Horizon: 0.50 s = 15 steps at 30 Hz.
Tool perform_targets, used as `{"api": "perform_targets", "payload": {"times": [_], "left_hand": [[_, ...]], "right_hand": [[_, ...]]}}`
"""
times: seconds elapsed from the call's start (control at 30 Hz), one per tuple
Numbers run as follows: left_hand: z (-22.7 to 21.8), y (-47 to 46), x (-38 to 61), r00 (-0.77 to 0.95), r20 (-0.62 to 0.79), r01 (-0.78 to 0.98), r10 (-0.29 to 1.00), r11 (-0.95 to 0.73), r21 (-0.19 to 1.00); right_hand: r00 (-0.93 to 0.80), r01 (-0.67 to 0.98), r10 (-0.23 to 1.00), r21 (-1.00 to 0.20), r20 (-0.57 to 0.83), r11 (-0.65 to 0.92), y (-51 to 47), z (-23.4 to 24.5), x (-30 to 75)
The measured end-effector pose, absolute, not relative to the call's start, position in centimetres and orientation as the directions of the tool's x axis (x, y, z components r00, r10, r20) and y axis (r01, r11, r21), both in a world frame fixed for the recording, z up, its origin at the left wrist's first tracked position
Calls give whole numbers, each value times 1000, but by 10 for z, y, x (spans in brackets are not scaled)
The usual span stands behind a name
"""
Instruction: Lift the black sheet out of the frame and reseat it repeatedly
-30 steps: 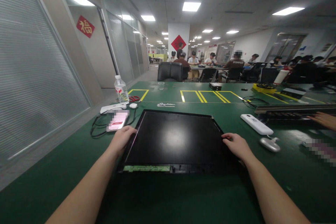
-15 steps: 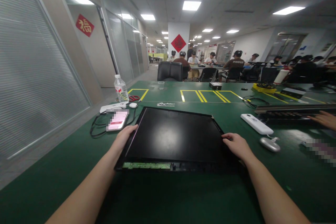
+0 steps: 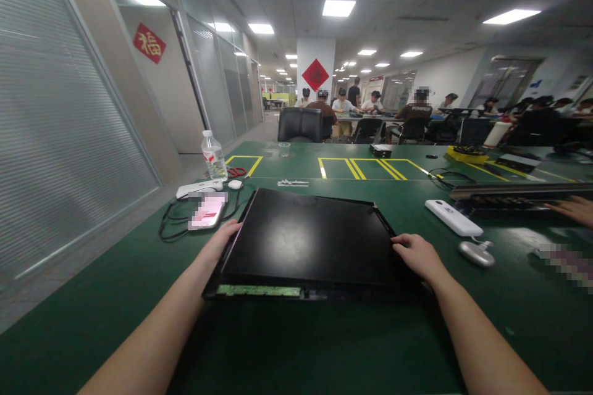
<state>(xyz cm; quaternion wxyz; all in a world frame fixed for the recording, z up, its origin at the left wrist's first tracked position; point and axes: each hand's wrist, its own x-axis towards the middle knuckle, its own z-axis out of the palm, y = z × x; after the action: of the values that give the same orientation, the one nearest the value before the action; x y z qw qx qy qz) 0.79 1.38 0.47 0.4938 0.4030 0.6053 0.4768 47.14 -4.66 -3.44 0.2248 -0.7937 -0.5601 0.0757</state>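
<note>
A black flat display panel lies in a black frame in front of me, with a green circuit strip exposed along the near edge. My left hand grips the left edge, most of its fingers hidden beneath or behind it. On the opposite edge, my right hand has its thumb on top and its fingers curled round the side. The panel's upper left part sits slightly proud of the frame.
On the green table, a phone, white power bank and water bottle stand left. Red scissors lie behind. To the right are another white power bank, a silver device and a co-worker's hand.
The panel has shifted slightly in its frame, its left side rising and covering the far rim there. Both my hands keep almost the same places.
</note>
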Motion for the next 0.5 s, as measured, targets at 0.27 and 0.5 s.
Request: {"api": "perform_targets", "payload": {"times": [0.27, 0.5], "left_hand": [[-7, 23, 4, -156, -316, -236, 936, 275, 932], [-10, 21, 2, -173, -257, -133, 951, 236, 963]], "right_hand": [[354, 854, 928, -445, 113, -271, -47, -34, 472], [353, 851, 931, -445, 93, -278, -47, -33, 471]]}}
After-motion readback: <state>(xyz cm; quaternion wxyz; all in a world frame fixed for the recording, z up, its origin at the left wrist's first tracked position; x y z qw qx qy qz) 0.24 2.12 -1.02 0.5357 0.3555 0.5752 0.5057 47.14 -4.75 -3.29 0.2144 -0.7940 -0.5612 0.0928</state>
